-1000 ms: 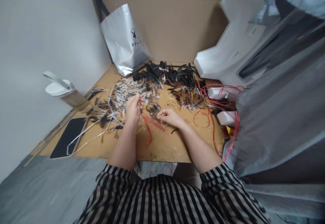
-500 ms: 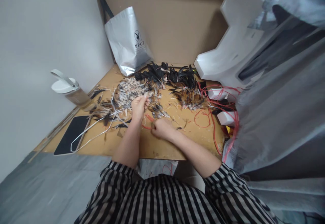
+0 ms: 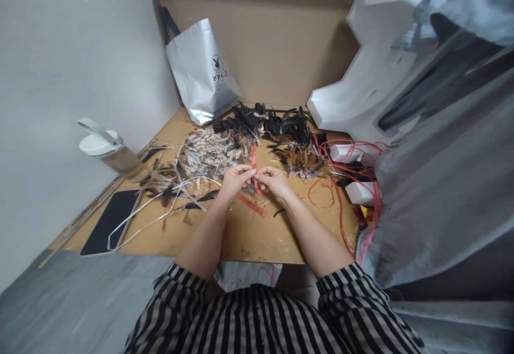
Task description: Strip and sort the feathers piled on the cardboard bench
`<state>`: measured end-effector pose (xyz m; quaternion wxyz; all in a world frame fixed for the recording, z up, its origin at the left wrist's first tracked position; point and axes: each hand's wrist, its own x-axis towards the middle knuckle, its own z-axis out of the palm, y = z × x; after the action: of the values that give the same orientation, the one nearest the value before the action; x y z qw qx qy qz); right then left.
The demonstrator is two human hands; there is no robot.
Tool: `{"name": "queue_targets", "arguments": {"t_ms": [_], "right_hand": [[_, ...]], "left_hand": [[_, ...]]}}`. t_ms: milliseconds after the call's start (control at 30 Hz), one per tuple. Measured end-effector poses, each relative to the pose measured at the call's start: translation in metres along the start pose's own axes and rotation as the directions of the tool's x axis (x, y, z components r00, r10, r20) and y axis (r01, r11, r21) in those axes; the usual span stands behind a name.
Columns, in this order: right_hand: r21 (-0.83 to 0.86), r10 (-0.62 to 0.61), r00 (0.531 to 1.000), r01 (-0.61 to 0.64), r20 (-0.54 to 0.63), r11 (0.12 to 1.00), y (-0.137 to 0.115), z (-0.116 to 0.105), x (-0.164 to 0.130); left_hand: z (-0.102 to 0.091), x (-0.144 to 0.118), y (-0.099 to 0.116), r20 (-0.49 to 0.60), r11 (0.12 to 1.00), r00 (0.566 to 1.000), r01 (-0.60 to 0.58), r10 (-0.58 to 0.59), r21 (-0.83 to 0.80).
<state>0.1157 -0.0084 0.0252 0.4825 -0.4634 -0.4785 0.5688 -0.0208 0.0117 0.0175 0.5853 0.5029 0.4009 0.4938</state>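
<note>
My left hand [image 3: 236,179] and my right hand [image 3: 273,179] meet above the middle of a brown board [image 3: 249,236]. Together they pinch a red strip [image 3: 254,162] that stands up between the fingertips. Another red strip [image 3: 251,204] lies on the board just below the hands. Behind the hands lie piles of feathers: pale speckled feathers [image 3: 211,152], black feathers [image 3: 265,121] and brown-orange feathers [image 3: 301,161].
A silver shopping bag [image 3: 203,73] leans at the back. A lidded cup [image 3: 106,150] and a black phone [image 3: 107,221] sit at the left, with white straps [image 3: 148,209] beside them. Red cords [image 3: 341,182] and white foam blocks [image 3: 357,102] crowd the right. Grey fabric [image 3: 441,182] hangs there.
My right hand picked a red strip up from the board and rose to meet my left hand. My left hand left the pale feathers and moved right onto the strip.
</note>
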Motion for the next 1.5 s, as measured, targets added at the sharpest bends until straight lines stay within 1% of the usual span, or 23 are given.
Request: {"name": "queue_targets", "arguments": {"t_ms": [67, 167, 333, 467, 600, 733, 833, 1067, 1267, 1367, 1500], "right_hand": [[0.033, 0.002, 0.999, -0.003, 0.033, 0.999, 0.004, -0.002, 0.001], [0.102, -0.009, 0.998, 0.003, 0.066, 0.995, 0.005, -0.009, 0.002], [0.207, -0.047, 0.999, 0.049, -0.013, 0.977, -0.001, -0.017, 0.0], [0.174, -0.037, 0.999, 0.038, -0.01, 0.984, -0.001, -0.017, -0.001], [0.1, -0.058, 0.998, 0.059, -0.012, 0.993, 0.001, -0.018, -0.002], [0.067, -0.071, 0.997, 0.071, -0.012, 0.995, 0.001, -0.019, -0.002], [0.059, -0.076, 0.997, 0.076, -0.008, 0.995, 0.0, -0.017, -0.003], [0.066, -0.108, 0.994, 0.106, 0.022, 0.992, 0.002, -0.016, -0.003], [0.06, -0.108, 0.993, 0.106, 0.036, 0.993, 0.002, -0.017, -0.003], [0.084, -0.1, 0.994, 0.096, 0.054, 0.992, 0.003, -0.018, -0.003], [0.128, -0.084, 0.993, 0.073, 0.084, 0.989, 0.001, -0.019, -0.004]], "left_hand": [[-0.001, 0.0, -0.001, 0.025, 1.0, 1.0, 0.011, -0.011, 0.011], [-0.002, -0.001, -0.001, 0.063, 1.0, 0.998, -0.003, 0.001, 0.027], [0.0, -0.003, -0.002, 0.116, 0.996, 0.993, 0.012, -0.022, 0.088], [0.003, -0.005, -0.004, 0.154, 0.991, 0.987, 0.026, -0.046, 0.128], [0.004, -0.006, -0.003, 0.151, 0.99, 0.987, 0.036, -0.058, 0.14], [0.004, -0.007, 0.001, 0.178, 0.994, 0.983, 0.036, -0.055, 0.104], [0.003, -0.007, 0.0, 0.187, 0.997, 0.98, 0.059, -0.069, 0.055], [0.003, -0.006, -0.004, 0.195, 0.99, 0.972, 0.14, -0.131, -0.035], [0.003, -0.005, -0.005, 0.178, 0.991, 0.976, 0.132, -0.126, -0.02], [0.002, -0.005, -0.005, 0.169, 0.99, 0.976, 0.143, -0.139, -0.011], [0.001, -0.005, -0.005, 0.2, 0.985, 0.97, 0.158, -0.14, -0.075]]}}
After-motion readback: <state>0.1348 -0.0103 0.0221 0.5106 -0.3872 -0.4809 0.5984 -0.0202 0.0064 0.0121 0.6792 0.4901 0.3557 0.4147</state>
